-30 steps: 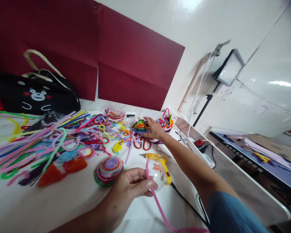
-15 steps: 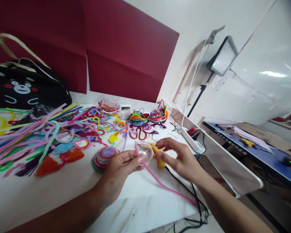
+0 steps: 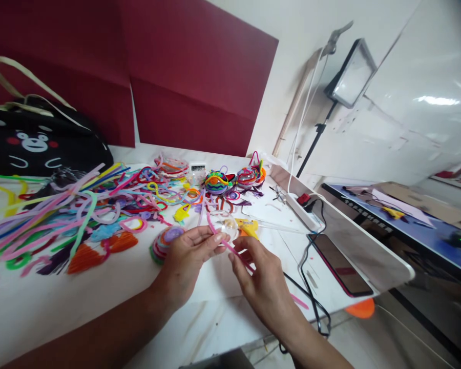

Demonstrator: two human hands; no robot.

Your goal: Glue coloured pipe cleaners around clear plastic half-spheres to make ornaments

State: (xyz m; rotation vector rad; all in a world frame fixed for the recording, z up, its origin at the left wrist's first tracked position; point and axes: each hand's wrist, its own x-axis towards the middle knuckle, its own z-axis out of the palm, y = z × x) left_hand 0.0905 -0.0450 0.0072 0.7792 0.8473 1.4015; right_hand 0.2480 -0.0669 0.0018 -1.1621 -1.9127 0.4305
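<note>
Between the thumb and fingers of my left hand [image 3: 186, 261] is a clear plastic ball [image 3: 227, 225]. A pink pipe cleaner [image 3: 227, 246] runs along the ball's near left side and on under my right hand [image 3: 259, 271]. The right thumb and fingers close around that pipe cleaner just right of the ball. Behind the ball, a yellow glue gun [image 3: 249, 227] lies on the table, its black cord trailing right. A half dome wrapped in coloured pipe cleaners [image 3: 165, 243] sits beside my left hand, partly hidden by it.
Loose pipe cleaners [image 3: 88, 205] and orange tassels [image 3: 85, 256] cover the left side. Decorated balls [image 3: 217, 182] stand farther back. A black bag [image 3: 34, 138] is at the far left; a power strip [image 3: 301, 210] and phone [image 3: 341, 264] lie right.
My right hand has left the glue gun, which now lies on the table, and moved down-left onto the pink pipe cleaner. The view has shifted, showing more of the phone.
</note>
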